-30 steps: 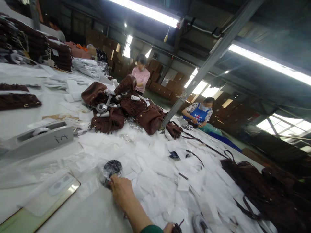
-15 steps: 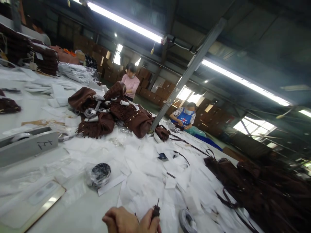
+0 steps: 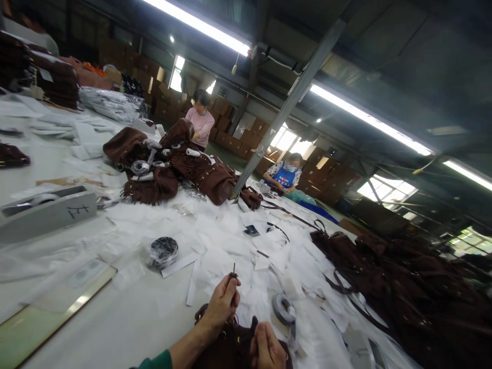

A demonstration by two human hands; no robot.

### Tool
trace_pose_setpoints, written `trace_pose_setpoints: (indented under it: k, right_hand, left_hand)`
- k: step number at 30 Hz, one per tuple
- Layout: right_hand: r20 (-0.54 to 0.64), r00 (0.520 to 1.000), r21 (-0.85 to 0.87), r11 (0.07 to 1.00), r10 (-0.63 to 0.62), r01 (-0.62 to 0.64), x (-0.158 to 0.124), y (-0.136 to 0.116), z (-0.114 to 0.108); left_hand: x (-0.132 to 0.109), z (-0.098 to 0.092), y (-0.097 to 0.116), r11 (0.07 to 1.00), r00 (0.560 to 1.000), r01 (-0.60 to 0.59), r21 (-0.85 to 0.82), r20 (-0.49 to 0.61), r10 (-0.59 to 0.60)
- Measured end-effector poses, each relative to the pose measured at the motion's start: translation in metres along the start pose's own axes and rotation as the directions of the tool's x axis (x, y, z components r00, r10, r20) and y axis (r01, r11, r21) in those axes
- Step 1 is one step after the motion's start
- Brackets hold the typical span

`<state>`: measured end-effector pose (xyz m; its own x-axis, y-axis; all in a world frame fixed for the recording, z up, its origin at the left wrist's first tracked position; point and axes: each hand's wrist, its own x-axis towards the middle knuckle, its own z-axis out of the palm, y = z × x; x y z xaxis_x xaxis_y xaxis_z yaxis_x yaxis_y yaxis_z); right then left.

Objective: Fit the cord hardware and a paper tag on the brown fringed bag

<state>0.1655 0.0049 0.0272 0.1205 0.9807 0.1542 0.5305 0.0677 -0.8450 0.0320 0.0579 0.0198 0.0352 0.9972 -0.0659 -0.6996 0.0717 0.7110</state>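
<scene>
A dark brown drawstring bag (image 3: 225, 349) with metal eyelets lies at the bottom edge, partly cut off by the frame. Above it, my left hand (image 3: 223, 303) is closed on a small dark brown tassel (image 3: 232, 275) whose thin cord end points up. My right hand (image 3: 268, 347) is closed beside the bag's right side, its fingers around a dark brown strap-like piece (image 3: 254, 324). How that piece joins the bag is hidden. Right of the hands lies a roll of grey tape (image 3: 283, 308) on scattered white paper.
A plastic-wrapped black roll (image 3: 164, 252), a grey tape dispenser (image 3: 46, 212) and a gold-edged flat panel (image 3: 57, 302) are on the left. Brown bags (image 3: 215, 179) are heaped beyond, near a slanted post (image 3: 265, 141); more brown bags (image 3: 415, 287) lie right. Two people work behind.
My left hand has risen with the tassel and separated from my right hand, now lower right. The brown bag has come into view below them as the camera view shifted.
</scene>
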Motion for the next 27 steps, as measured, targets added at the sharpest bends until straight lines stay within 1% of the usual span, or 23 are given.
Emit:
trace_pose_setpoints:
  k: [3, 5, 8, 10, 11, 14, 19, 23, 27]
  right_hand:
    - [0.032, 0.999, -0.038, 0.999, 0.029, -0.028, 0.003, 0.002, 0.005]
    - [0.02, 0.998, -0.05, 0.997, 0.066, -0.065, 0.015, -0.003, 0.001]
    - [-0.003, 0.992, 0.054, 0.991, 0.126, -0.126, 0.049, -0.017, -0.01]
    - [0.005, 0.994, 0.128, 0.986, 0.108, -0.108, 0.078, -0.027, -0.012]
    - [0.009, 0.997, 0.127, 0.989, 0.081, -0.082, 0.092, -0.029, -0.011]
    - [0.012, 1.0, -0.008, 1.0, 0.005, -0.005, 0.129, -0.03, 0.003]
    - [0.031, 1.0, -0.214, 0.977, -0.001, 0.008, 0.173, -0.02, 0.032]
    - [0.096, 0.995, -0.379, 0.925, 0.029, 0.01, 0.198, -0.016, 0.046]
    - [0.208, 0.976, -0.475, 0.879, 0.072, 0.037, 0.211, -0.013, 0.052]
  left_hand:
    - [0.003, -0.006, 0.0, 0.996, 0.998, 0.053, -0.076, -0.039, -0.056]
    - [0.005, -0.008, -0.003, 0.991, 0.994, 0.075, -0.11, -0.069, -0.083]
    - [0.008, -0.008, -0.006, 0.989, 0.991, 0.083, -0.121, -0.09, -0.094]
    - [0.01, -0.006, -0.007, 0.989, 0.991, 0.094, -0.112, -0.087, -0.104]
    - [0.011, -0.006, -0.008, 0.989, 0.991, 0.099, -0.106, -0.085, -0.108]
    - [0.013, -0.005, -0.012, 0.99, 0.99, 0.105, -0.09, -0.084, -0.112]
    - [0.022, -0.008, -0.025, 0.992, 0.99, 0.114, -0.051, -0.08, -0.118]
    - [0.026, -0.01, -0.028, 0.992, 0.989, 0.128, -0.02, -0.068, -0.129]
    - [0.022, -0.007, -0.024, 0.992, 0.989, 0.126, 0.001, -0.077, -0.126]
